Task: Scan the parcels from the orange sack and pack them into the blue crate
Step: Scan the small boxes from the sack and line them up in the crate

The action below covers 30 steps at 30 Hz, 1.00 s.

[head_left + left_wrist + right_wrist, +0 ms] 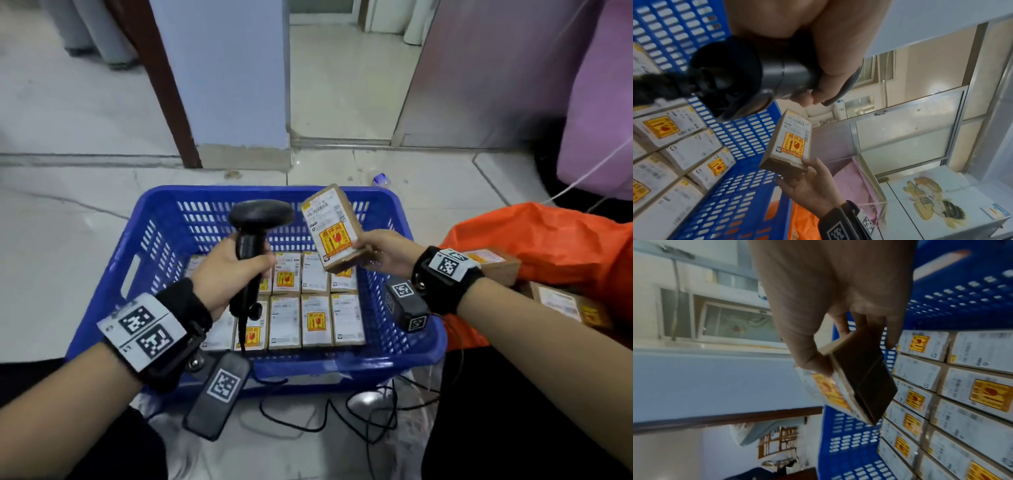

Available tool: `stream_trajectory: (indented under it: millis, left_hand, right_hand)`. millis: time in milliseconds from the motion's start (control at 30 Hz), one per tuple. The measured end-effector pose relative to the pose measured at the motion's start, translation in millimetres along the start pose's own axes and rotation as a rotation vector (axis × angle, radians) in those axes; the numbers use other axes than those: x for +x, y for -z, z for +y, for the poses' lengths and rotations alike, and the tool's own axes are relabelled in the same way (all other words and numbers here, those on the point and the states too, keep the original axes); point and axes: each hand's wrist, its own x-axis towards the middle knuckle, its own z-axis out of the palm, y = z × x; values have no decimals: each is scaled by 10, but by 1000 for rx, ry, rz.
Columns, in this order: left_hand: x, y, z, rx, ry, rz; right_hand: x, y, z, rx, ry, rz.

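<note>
Your left hand [226,274] is wrapped around the grip of the black scanner [255,240], and your right hand [383,251] pinches the lower end of a small brown parcel [334,228], thumb on the labelled face and fingers behind. The parcel hangs tilted above the blue crate [161,212], its label turned toward you and toward the scanner head just to its left.

The step in hand looks like the scan itself. To do it well, turn the scanner head so its window faces the barcode near the top of the label, not the yellow fragile sticker [337,240] lower down. Keep your thumb low, as it is, so it covers no print. Hold both wrists quiet for a beat; the right wrist view is smeared, so I cannot say whether the parcel is steady enough for a clean read.

The packed parcels [308,301] lie flat in neat rows on the crate floor, labels up. Once the scan registers, lay this one flat beside them in the same orientation, and lower it rather than drop it, given the fragile mark. More parcels wait in the orange sack [534,236] at your right. Mind the scanner cable [359,411] trailing on the floor in front of the crate.
</note>
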Motion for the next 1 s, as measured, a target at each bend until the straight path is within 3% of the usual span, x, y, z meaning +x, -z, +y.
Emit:
stream_trajectory:
  millis: [233,433,1000]
  left_hand:
    - [133,53,-26,-167,91,65]
    - [46,96,-180,-113,103,72]
    - [17,69,-136,-113,105,51]
  right_hand:
    - [249,-397,121,-119,-24,-97]
    - [279,-522,211,-49,-72,-133]
    - [314,-581,273,-164,-87,-166]
